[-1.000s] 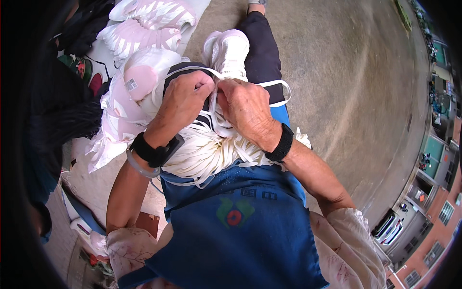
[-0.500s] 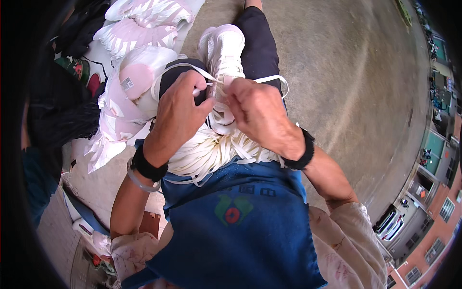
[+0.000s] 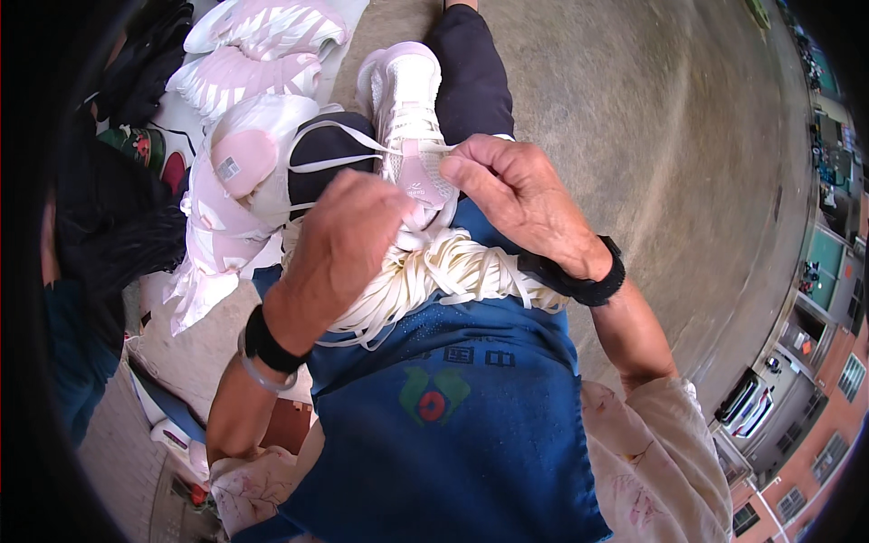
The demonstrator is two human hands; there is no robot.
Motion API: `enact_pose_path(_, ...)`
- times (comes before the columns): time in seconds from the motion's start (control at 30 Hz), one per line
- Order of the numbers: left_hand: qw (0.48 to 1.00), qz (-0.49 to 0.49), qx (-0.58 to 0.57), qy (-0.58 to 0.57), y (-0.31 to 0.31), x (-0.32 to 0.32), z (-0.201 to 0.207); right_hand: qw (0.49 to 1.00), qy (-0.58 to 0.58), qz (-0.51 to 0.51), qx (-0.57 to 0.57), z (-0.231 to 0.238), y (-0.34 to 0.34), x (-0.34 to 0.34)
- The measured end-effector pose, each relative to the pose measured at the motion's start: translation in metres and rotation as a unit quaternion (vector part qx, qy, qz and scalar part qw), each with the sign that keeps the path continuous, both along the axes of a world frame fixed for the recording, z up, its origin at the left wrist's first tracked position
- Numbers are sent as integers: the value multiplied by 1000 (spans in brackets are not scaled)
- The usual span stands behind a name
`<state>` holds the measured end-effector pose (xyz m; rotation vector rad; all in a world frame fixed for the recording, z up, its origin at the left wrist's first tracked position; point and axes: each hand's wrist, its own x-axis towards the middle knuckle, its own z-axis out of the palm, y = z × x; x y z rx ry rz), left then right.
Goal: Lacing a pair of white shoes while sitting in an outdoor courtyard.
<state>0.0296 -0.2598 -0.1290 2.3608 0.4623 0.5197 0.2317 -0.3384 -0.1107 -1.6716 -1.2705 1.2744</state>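
A white and pink sneaker (image 3: 409, 95) lies over my lap, toe pointing away from me, its pink tongue (image 3: 422, 174) showing. My right hand (image 3: 520, 195) pinches a white shoelace (image 3: 438, 147) at the shoe's right side. On the left, a loop of lace (image 3: 337, 166) runs out from the eyelets over my dark-trousered knee. My left hand (image 3: 348, 249), blurred, is curled beside the shoe's opening; its fingertips are hidden. Beneath both hands a thick bundle of cream laces (image 3: 462, 271) rests on my blue apron (image 3: 453, 471).
Several white and pink shoes (image 3: 244, 163), some in clear plastic, are heaped at the left. A person in dark clothes (image 3: 118, 235) is at the far left. Concrete floor (image 3: 634, 163) stretches to the right, with a parked vehicle (image 3: 747, 403) and buildings beyond.
My right hand has moved right, away from the tongue, holding the lace. My left hand has dropped nearer to me, beside the shoe opening. The tongue is now uncovered.
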Motion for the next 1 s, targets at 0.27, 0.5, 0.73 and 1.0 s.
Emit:
enact_pose_path(0.27,992,-28,-68,-98,-49,8,42,979,115,75,-153,-13,11,-32)
enact_pose_path(0.5,972,127,-194,-27,22,11,16,995,80,51,-41,-39,1,-27)
enact_pose_path(0.73,989,3,31,145,75,11,-35,997,43,61,-35,-34,6,-30)
enact_pose_path(1.0,949,-15,-227,218,95,13,-20,994,77,65,-51,-33,8,-24)
